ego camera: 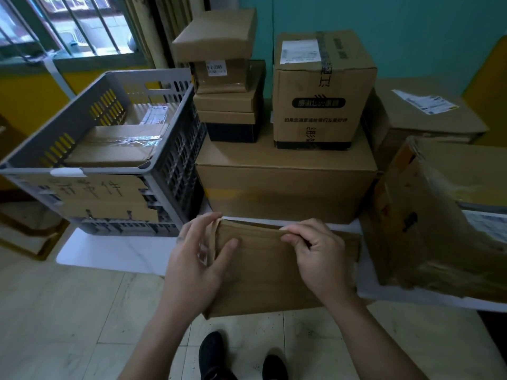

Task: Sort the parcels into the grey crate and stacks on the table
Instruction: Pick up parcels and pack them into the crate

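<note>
**Cardboard parcel (263, 270) held in two hands**

Head view: the flat brown parcel sits between both hands at the near edge of the white table (115, 250). The left hand (194, 259) curls round its left end, thumb on the face. The right hand (315, 253) pinches its far edge. Beyond and left of the left hand stands the grey crate (178, 160), with taped parcels (115, 146) inside. A large carton (285, 185) lies just beyond both hands.

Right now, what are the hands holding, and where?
A flat brown parcel: left hand grips its left end, right hand grips its top edge.
</note>
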Demonstrator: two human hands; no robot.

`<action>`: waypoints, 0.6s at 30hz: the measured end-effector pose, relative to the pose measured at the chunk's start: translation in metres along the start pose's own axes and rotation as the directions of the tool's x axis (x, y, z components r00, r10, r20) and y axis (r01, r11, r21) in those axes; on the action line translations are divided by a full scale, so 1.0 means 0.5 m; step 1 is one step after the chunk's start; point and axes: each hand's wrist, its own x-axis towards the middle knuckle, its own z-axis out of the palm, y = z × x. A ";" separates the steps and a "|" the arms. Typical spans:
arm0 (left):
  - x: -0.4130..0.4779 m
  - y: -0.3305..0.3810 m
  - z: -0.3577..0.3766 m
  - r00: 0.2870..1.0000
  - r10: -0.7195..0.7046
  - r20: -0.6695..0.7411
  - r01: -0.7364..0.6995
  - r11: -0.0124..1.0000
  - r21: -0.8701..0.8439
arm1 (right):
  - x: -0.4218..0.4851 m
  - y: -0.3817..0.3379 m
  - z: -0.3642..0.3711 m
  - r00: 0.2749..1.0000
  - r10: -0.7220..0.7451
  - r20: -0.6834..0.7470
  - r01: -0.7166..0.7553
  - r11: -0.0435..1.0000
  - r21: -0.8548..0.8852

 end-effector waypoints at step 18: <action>-0.015 -0.046 -0.010 0.986 -0.161 -0.052 0.166 0.978 0.126 | -0.074 0.048 -0.034 0.707 0.698 0.108 -0.706 0.703 0.079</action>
